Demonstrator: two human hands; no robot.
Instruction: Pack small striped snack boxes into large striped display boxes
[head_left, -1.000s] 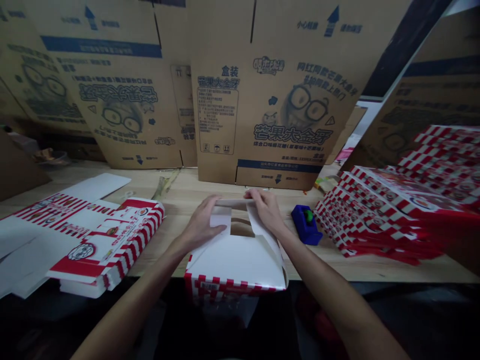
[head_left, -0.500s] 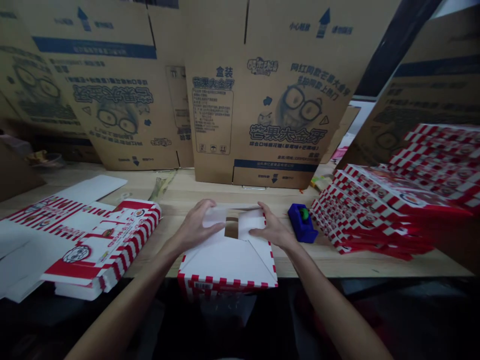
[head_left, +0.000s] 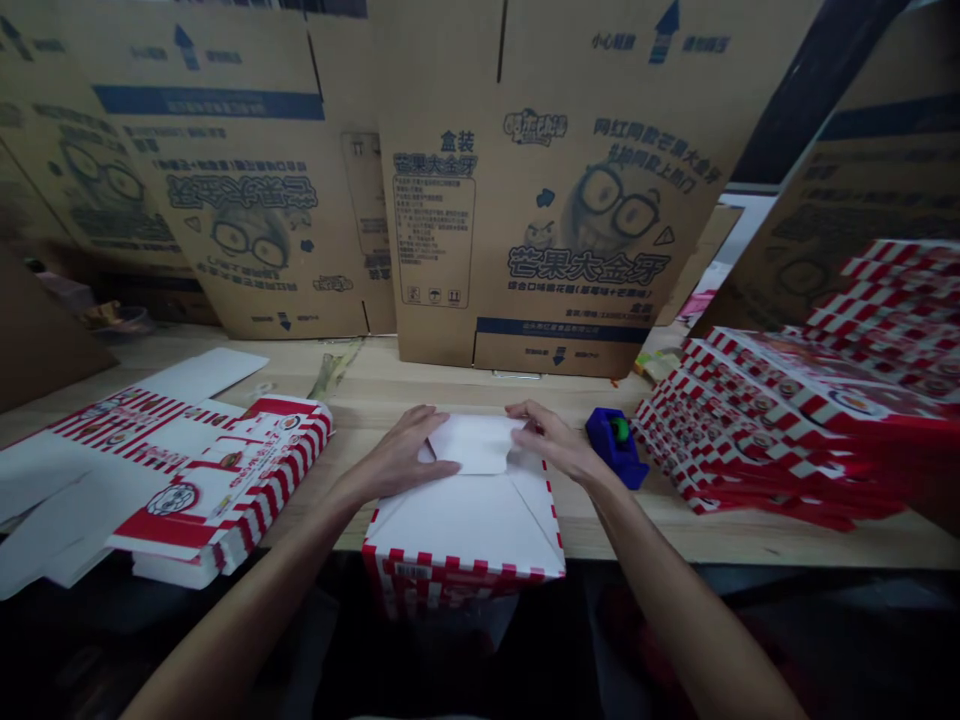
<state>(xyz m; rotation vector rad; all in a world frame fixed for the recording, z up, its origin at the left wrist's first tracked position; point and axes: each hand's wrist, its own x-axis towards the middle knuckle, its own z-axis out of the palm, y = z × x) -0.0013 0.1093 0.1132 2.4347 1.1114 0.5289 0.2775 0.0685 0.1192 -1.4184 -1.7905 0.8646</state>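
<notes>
A small cardboard box [head_left: 465, 535] with red-and-white striped sides sits at the table's front edge, its white flap side facing up. Across its far part lies a white flap [head_left: 471, 445], folded over where the flaps meet. My left hand [head_left: 409, 455] grips the box's far left corner, thumb lying on the flap and fingers round the side. At the far right corner, my right hand [head_left: 551, 440] holds the box with bent fingers, the thumb by the flap's right end. Its fingertips are partly hidden.
Flat striped box blanks [head_left: 225, 480] are stacked at the left. Right of the box stands a blue tape dispenser [head_left: 616, 455] with green tape, beside a tall stack of striped boxes [head_left: 780, 420]. Large brown cartons [head_left: 525, 230] line the back of the wooden table [head_left: 360, 375].
The far white flap has folded down over the gap that showed in the box's top. My right thumb has drawn back toward the corner. The view has shifted slightly.
</notes>
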